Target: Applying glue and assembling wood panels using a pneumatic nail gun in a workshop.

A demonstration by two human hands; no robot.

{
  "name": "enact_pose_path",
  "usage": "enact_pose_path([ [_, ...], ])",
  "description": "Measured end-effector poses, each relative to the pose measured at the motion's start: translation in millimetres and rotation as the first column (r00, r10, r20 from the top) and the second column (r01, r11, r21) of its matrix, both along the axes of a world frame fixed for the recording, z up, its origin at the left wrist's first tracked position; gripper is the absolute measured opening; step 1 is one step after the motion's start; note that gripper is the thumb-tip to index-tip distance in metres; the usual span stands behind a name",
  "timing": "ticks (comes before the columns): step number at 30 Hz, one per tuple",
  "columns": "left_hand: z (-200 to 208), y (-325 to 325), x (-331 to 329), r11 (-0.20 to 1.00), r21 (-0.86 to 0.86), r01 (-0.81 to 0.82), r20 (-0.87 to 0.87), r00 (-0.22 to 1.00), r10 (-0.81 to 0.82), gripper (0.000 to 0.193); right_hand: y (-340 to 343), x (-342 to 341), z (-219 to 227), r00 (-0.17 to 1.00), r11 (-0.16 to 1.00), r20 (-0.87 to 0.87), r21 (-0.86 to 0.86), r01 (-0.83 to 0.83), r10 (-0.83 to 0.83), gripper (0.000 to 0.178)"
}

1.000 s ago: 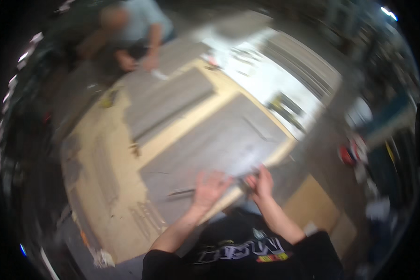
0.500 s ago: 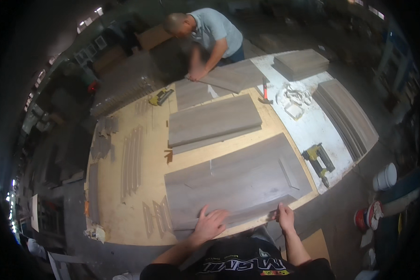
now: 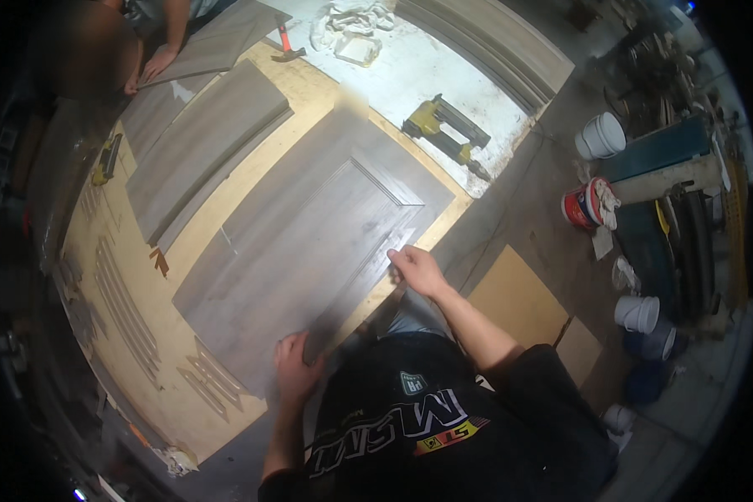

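A flat grey-brown wooden panel [image 3: 259,243] lies on the pale wooden table in front of me. Mitred trim [image 3: 376,182] forms a corner on its right part. A long grey trim strip [image 3: 351,303] runs along the panel's near edge, between my hands. My right hand [image 3: 417,269] is closed at the strip's right end, thumb on top, fingers partly hidden. At the other end my left hand [image 3: 294,366] has its fingers curled on the strip by the panel's near corner. A yellow-and-black nail gun [image 3: 448,130] rests on the white surface beyond the panel.
Stacked panels [image 3: 213,146] lie farther back, and loose trim strips [image 3: 130,309] at the left. A hammer [image 3: 288,52] and a second nail gun [image 3: 106,159] are on the table. A co-worker's hand [image 3: 161,61] holds a board. Buckets [image 3: 601,136] stand on the floor at right.
My view has swung to the right and closer to the panel. My left hand, laid flat with fingers spread before, is now curled at the near edge. The loose trim now shows as a corner.
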State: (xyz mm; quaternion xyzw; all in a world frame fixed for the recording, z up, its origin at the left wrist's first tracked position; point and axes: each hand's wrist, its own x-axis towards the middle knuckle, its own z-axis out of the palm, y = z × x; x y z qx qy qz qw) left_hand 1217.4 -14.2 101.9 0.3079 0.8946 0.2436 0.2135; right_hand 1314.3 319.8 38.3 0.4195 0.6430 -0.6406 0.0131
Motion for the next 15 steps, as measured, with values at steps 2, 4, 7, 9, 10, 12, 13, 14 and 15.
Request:
enact_pose_path([
  [2, 0.2, 8.9, 3.3, 1.000, 0.013, -0.001, 0.035, 0.999, 0.000, 0.054, 4.9, -1.1, -2.9, 1.000, 1.000, -0.022, 0.019, -0.003, 0.003, 0.047],
  [4, -1.0, 21.8, 6.1, 0.997, 0.055, -0.055, 0.080, 0.995, 0.051, 0.051, 12.1, -7.4, 8.3, 0.999, 0.998, 0.022, 0.049, 0.029, -0.030, 0.045],
  [7, -10.2, 38.7, 2.8, 0.997, 0.077, -0.013, 0.023, 1.000, 0.011, 0.052, 26.1, -9.8, 1.4, 0.996, 0.996, 0.036, 0.040, 0.080, -0.081, 0.043],
  [9, -17.1, 49.3, -3.1, 0.997, 0.074, -0.016, 0.021, 1.000, 0.015, 0.053, 34.1, -9.9, -4.3, 0.993, 0.993, 0.046, 0.054, 0.104, -0.106, 0.043],
  [10, -20.6, 52.7, -5.5, 0.997, 0.075, -0.022, 0.018, 1.000, 0.020, 0.054, 37.7, -10.0, -7.6, 0.993, 0.993, 0.047, 0.053, 0.104, -0.107, 0.043],
  [12, -27.2, 56.6, -9.3, 0.998, 0.067, -0.017, 0.004, 1.000, 0.016, 0.054, 43.3, -11.7, -9.9, 0.990, 0.993, 0.095, 0.070, 0.094, -0.100, 0.046],
  [13, -30.0, 57.6, -10.9, 0.998, 0.060, -0.012, -0.011, 1.000, 0.013, 0.055, 44.1, -13.4, -9.1, 0.990, 0.993, 0.095, 0.069, 0.095, -0.102, 0.046],
  [14, -32.8, 57.6, -12.3, 0.998, 0.059, -0.011, -0.011, 1.000, 0.012, 0.055, 44.1, -15.3, -8.2, 0.990, 0.994, 0.110, 0.078, 0.077, -0.085, 0.047],
  [15, -34.7, 58.6, -14.1, 0.998, 0.053, -0.015, -0.016, 1.000, 0.016, 0.055, 45.2, -16.3, -6.5, 0.990, 0.994, 0.126, 0.089, 0.060, -0.071, 0.049],
])
